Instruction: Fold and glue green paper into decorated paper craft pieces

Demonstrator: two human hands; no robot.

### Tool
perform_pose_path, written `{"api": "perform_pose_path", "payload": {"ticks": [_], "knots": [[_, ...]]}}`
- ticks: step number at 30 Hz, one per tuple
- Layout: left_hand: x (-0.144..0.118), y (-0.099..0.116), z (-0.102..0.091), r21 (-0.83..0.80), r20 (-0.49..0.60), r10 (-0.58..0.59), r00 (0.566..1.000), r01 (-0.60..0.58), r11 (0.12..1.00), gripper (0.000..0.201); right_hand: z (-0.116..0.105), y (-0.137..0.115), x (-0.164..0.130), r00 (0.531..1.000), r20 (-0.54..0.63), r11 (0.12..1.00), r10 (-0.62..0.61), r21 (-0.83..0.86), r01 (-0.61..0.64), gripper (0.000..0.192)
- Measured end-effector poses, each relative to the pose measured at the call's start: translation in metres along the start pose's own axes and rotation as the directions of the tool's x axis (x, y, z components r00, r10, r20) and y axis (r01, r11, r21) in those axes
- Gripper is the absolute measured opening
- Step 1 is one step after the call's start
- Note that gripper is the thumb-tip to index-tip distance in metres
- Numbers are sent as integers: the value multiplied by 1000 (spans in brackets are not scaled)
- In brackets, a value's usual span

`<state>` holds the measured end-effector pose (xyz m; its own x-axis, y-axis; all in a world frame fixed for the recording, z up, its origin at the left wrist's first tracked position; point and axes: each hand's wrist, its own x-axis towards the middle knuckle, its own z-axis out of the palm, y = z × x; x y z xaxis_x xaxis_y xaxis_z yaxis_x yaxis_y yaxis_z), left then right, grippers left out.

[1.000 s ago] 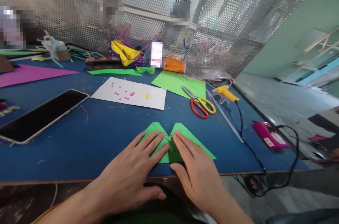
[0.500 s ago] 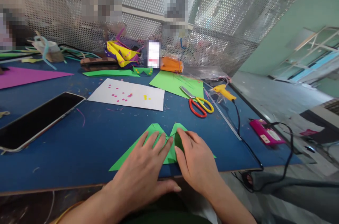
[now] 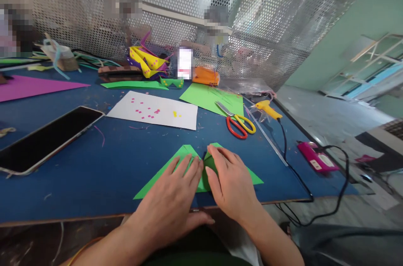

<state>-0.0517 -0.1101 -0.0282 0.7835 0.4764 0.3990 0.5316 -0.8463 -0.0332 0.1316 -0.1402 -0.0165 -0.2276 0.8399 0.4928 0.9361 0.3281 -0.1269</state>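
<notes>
Working at the front edge of the counter (image 3: 94,190), green paper (image 3: 204,182) directly under both hands. Pressing down on the paper's left half with left hand (image 3: 171,192), palm down, fingers straight and close together, thumb stuck out past the front edge. Touching the right half with right hand (image 3: 233,184), fingers bent, thumb and index tips apart at the raised inner flap; cannot tell if pinching it or just pushing.

Key relation: long axis of paper left to right, roughly along the front edge, with side corners poking out beyond the hands. Two blunt peaks toward the far edge, notch between them, right between the fingertips. Right hand nearest to the raised flap, left just beside it across the notch.

Beyond the hands, toward the far edge: white sheet (image 3: 163,110) with pink and yellow bits, scissors (image 3: 233,116) partly over lime sheet (image 3: 204,98). Toward the right edge: glue gun (image 3: 269,109), pink box (image 3: 317,157). Toward the left edge: phone (image 3: 53,138), lying flat.
</notes>
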Motion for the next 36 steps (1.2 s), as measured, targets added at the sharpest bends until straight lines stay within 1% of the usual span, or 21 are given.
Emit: {"api": "perform_pose_path", "payload": {"ticks": [1, 3, 5, 7, 8, 10, 13, 16, 18, 19, 20, 21, 23, 24, 26, 29, 31, 33, 36], "knots": [[0, 0, 0, 0, -1, 1, 1000, -1, 1000, 93, 0, -1, 2, 1000, 16, 998, -20, 60, 19, 48], [1, -1, 0, -9, -12, -5, 1000, 4, 1000, 94, 0, -4, 7, 994, 89, 980, -65, 191, 47, 49], [1, -1, 1, -25, -27, -18, 999, 18, 1000, 96, 0, -9, 13, 979, 183, 961, -84, 276, 31, 52], [0, 0, 2, -35, -39, -27, 999, 25, 999, 99, 0, -11, 20, 963, 262, 955, -67, 295, -14, 57], [-1, 0, 3, -38, -41, -29, 999, 28, 999, 100, -1, -12, 22, 958, 283, 954, -53, 296, -35, 58], [-2, 1, 4, -43, -35, -34, 999, 32, 999, 99, -1, -11, 26, 956, 290, 949, -35, 311, -59, 56], [-2, 0, 4, -59, -13, -47, 999, 46, 997, 92, -1, -7, 26, 958, 280, 942, -58, 332, -40, 52], [-1, -1, 1, -79, 8, -40, 999, 40, 996, 81, -2, 1, 15, 957, 270, 956, -105, 292, 22, 61], [-1, -2, -1, -75, 24, -33, 999, 35, 997, 79, -7, 8, 2, 968, 220, 968, -117, 245, 62, 69], [0, -3, -2, -67, 31, -27, 999, 29, 997, 79, -10, 12, -5, 975, 187, 972, -120, 222, 77, 68], [0, -3, -3, -57, 36, -22, 999, 24, 998, 80, -14, 16, -12, 981, 153, 975, -122, 202, 89, 62], [0, -3, -4, -49, 40, -18, 999, 20, 999, 81, -17, 20, -18, 983, 127, 977, -130, 186, 105, 52], [1, -4, -5, -47, 44, -9, 999, 11, 999, 80, -24, 26, -28, 982, 85, 976, -169, 156, 155, 31], [1, -4, -6, -52, 48, -8, 999, 11, 999, 79, -26, 28, -31, 978, 69, 973, -197, 139, 186, 25], [2, -6, -6, -64, 47, -10, 999, 13, 998, 74, -28, 29, -33, 964, 54, 962, -259, 106, 253, 21], [4, -8, -8, -66, 19, 6, 1000, -5, 998, 59, -26, 28, -31, 932, 67, 933, -357, 72, 352, 26], [6, -8, -10, -74, -13, 17, 1000, -18, 997, 50, -24, 26, -29, 917, 46, 918, -396, 52, 393, 27], [8, -6, -13, -131, -58, 21, 998, -29, 991, 39, -22, 23, -28, 923, -2, 922, -384, 55, 383, 25], [9, 2, -15, -261, -141, -35, 989, -3, 965, 22, -20, 20, -28, 960, -29, 950, -277, 144, 278, 21]]}}
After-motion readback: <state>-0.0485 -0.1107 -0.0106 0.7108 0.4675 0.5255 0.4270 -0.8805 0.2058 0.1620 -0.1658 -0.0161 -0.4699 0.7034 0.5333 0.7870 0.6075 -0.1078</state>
